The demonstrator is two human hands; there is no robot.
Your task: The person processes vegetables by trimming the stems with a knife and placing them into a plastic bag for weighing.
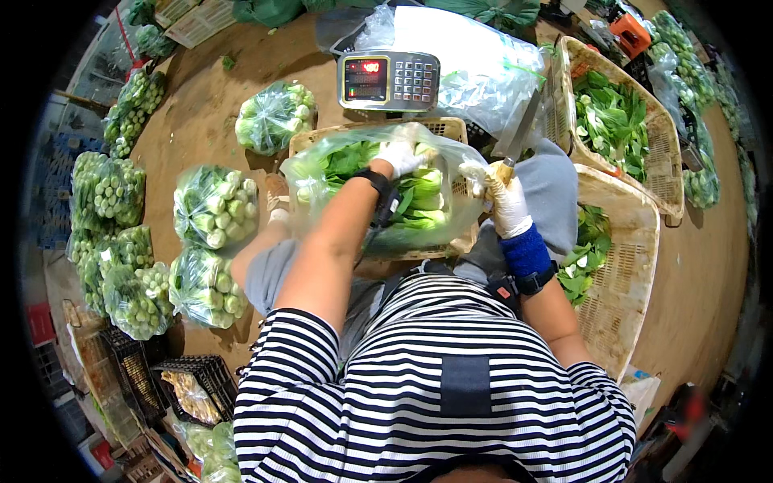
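My left hand [401, 157], in a white glove, reaches down inside a clear plastic bag [460, 208] and rests among heads of bok choy [421, 187]. Its fingers are partly hidden, so whether they grip a head cannot be told. The bag lies spread open in a plastic crate [456, 125] between my knees. My right hand [508, 202], gloved too, holds a knife [524, 130] by its light handle, blade pointing away from me. That hand is at the bag's right edge, beside my right knee. A scale display [389, 81] with lit red digits stands just beyond the crate.
Filled bags of bok choy [215, 206] stand on the floor at left, with more bags [109, 193] behind. At right, two crates [667, 130] [622, 290] contain leafy greens [611, 124]. Plastic bags [483, 90] lie beside the display. Black crates [199, 386] sit at lower left.
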